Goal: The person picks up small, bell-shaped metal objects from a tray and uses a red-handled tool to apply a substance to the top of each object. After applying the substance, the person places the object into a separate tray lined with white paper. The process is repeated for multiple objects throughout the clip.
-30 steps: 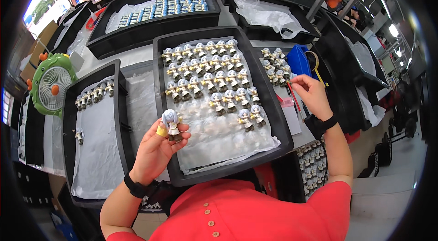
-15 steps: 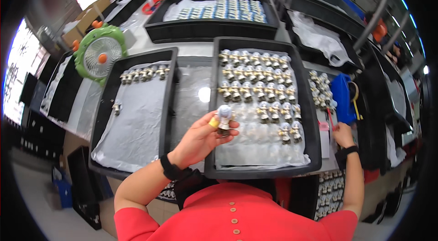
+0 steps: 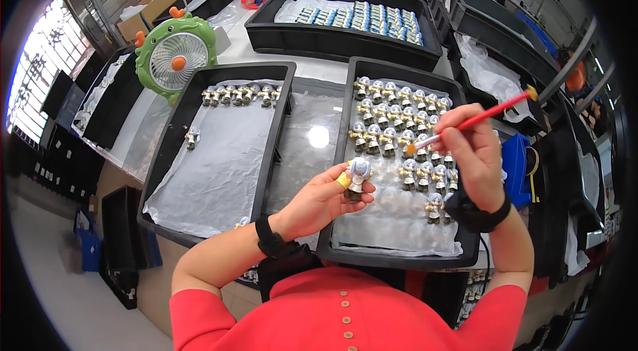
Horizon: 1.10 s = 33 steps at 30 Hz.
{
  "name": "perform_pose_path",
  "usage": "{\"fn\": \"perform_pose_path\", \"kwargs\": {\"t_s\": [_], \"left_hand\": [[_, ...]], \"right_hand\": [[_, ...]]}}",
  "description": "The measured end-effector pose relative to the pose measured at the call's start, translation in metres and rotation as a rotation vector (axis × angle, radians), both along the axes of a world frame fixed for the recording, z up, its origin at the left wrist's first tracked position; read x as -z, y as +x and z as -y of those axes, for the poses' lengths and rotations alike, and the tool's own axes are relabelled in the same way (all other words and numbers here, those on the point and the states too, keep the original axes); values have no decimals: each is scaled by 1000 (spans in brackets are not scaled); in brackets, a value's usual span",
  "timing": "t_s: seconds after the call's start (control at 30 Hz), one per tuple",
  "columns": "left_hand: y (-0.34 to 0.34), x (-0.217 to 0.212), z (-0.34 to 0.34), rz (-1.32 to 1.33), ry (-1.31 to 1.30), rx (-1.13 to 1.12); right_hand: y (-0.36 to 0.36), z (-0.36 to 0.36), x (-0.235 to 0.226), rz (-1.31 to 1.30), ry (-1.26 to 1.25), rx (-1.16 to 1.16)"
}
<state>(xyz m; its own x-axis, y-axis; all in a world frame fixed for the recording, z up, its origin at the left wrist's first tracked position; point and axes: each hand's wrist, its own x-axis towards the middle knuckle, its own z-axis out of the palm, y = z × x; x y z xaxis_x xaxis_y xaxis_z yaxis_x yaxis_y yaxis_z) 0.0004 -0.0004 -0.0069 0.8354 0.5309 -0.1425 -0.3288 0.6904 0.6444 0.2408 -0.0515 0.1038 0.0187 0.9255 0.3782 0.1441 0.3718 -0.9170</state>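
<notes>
A small figurine [image 3: 359, 177] with pale hair and a white coat is pinched between the thumb and fingers of my left hand [image 3: 312, 203]. It is held upright over the left edge of the right black tray [image 3: 399, 262]. My right hand [image 3: 476, 162] grips a paintbrush [image 3: 492, 112] with a red handle, its bristles pointing left and down above the tray. Rows of similar figurines [image 3: 390, 96] lie on white lining in that tray, some hidden behind my right hand. The left black tray [image 3: 271, 158] holds a short row of figurines [image 3: 232, 95] and a separate one [image 3: 192, 138].
A green animal-shaped fan [image 3: 176, 55] stands behind the left tray. At the back, a large black tray [image 3: 339, 42] holds blue-and-white pieces in rows. A blue bin [image 3: 517, 164] sits to the right, near stacked black trays [image 3: 488, 19].
My right hand has come up from the table's right side, bringing the paintbrush over the right tray. My left hand still holds the figurine. The view has shifted, moving the scene rightward.
</notes>
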Motion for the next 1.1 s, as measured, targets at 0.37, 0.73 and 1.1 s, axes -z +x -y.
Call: {"fn": "perform_pose_path", "kwargs": {"t_s": [0.37, 0.73, 1.1], "left_hand": [[1, 0, -2, 23, -44, 45], [1, -2, -1, -54, 10, 45], [3, -5, 1, -74, 4, 28]], "right_hand": [[-44, -30, 45, 339, 142, -82], [-41, -34, 52, 399, 256, -35], [-41, -30, 55, 359, 203, -25]]}}
